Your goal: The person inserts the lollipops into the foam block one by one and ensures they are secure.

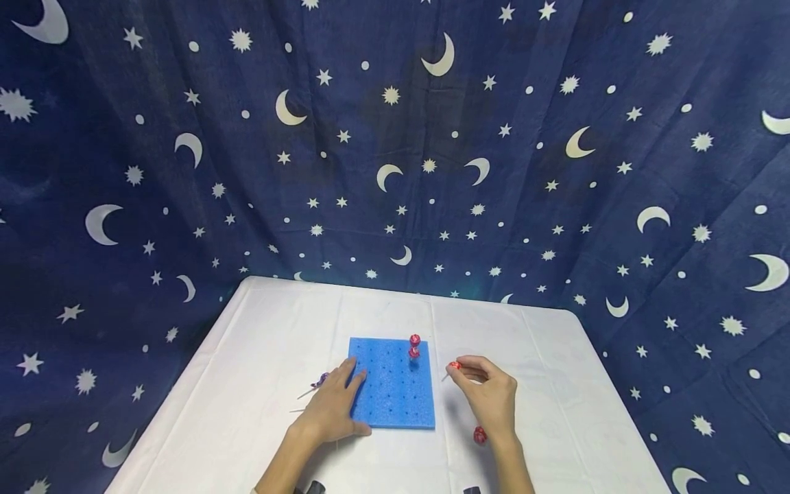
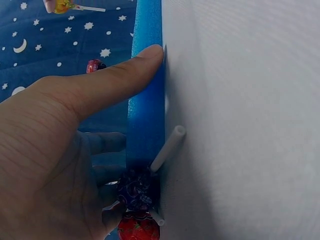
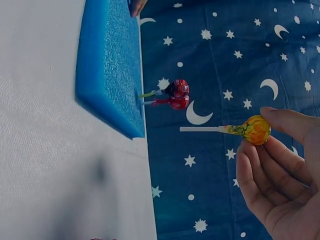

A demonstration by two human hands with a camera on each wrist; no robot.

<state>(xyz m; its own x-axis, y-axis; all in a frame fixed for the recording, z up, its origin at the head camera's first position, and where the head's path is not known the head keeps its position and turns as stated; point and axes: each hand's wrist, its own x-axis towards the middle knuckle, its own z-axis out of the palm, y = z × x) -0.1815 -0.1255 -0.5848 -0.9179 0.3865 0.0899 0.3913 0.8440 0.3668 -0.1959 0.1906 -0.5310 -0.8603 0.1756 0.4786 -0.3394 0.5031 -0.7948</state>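
Note:
Between thumb and fingertips, my right hand [image 1: 494,394] pinches the candy end of a yellow-orange wrapped lollipop [image 3: 257,130]. Its white stick points left, toward a blue foam block [image 1: 395,391] dotted with small holes, and is apart from it. My left hand [image 1: 333,408] rests at the block's left side, fingers extended and thumb along the near edge. Two red-wrapped lollipops [image 3: 179,95] stand by their sticks near the block's far right corner. Beside the left hand lie a dark purple lollipop [image 2: 136,189] and a red one [image 2: 139,227], partly hidden in the head view.
Another red lollipop [image 1: 480,434] lies on the white-covered table [image 1: 543,412], close to my right wrist. A dark blue curtain [image 1: 345,137] with moons and stars hangs behind the table. Small black objects [image 1: 316,488] show at the near edge.

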